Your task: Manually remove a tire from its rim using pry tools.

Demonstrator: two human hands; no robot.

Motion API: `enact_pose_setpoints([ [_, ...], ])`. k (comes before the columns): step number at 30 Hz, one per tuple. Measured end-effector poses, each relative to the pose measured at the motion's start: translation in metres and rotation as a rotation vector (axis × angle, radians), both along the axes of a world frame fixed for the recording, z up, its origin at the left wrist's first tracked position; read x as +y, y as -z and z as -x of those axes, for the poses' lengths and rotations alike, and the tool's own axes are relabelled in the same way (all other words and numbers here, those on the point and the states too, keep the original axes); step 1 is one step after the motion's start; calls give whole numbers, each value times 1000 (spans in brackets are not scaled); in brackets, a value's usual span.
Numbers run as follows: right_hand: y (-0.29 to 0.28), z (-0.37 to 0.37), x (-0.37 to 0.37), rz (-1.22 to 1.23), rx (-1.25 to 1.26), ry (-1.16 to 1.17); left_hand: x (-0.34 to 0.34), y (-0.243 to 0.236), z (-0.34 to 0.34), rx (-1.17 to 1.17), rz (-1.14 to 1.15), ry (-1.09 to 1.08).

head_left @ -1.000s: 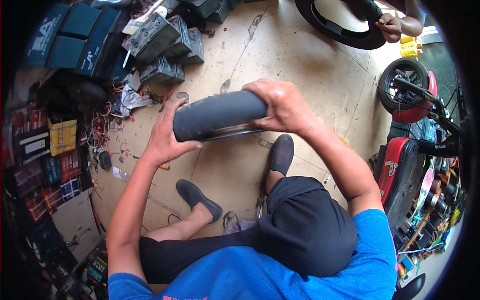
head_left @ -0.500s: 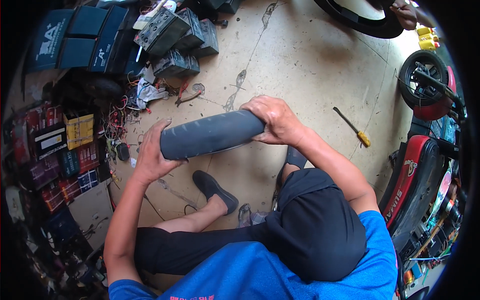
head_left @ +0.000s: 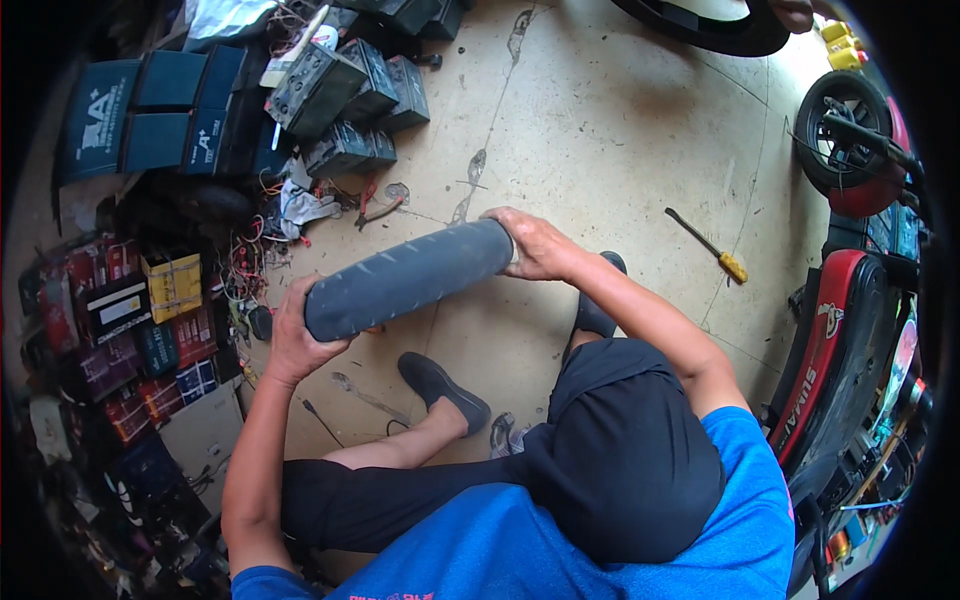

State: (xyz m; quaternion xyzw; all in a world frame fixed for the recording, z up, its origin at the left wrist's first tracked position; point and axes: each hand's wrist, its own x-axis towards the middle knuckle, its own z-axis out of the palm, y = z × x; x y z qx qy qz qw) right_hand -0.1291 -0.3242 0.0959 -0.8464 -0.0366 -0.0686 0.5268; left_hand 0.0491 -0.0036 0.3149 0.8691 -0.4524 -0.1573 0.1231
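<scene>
L hand (head_left: 296,345) & R hand (head_left: 535,245) clamped, fingers curled, on ends of grey scooter tyre (head_left: 408,279) — could slip — grip's only at the ends, tread's smooth.

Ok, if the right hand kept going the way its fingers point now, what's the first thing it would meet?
The right hand already grips the end of the dark tyre, fingers pointing up-left. Past the tyre, that line probably leads to the red-handled pliers on the floor, though depth is unclear.

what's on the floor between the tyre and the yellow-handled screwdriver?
Nothing: in the head view the floor from the grey tyre, past the right hand gripping its end, to the screwdriver is bare, stained concrete.
</scene>
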Motion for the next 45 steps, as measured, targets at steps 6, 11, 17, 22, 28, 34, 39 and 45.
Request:
enact_pose_setpoints([
  [6,-91,-13,-34,48,-106,-62,14,-26,4,208,-163,-260],
  [11,-159,-31,-23,217,-317,-98,-55,-29,30,-20,71,66],
  [17,-168,-37,-37,263,-225,-200,-80,17,32,60,145,94],
  [22,-149,-51,-39,229,-252,-152,-91,21,15,22,196,101],
  [28,-143,-51,-35,153,-325,-85,-84,15,8,185,127,44],
  [34,-51,12,-46,-286,392,637,-7,92,60,946,357,-1265],
  [39,-30,54,-29,-1512,967,605,20,109,79,1566,422,-1481],
  [45,-36,89,-17,-1359,807,494,37,116,65,1583,326,-1371],
])
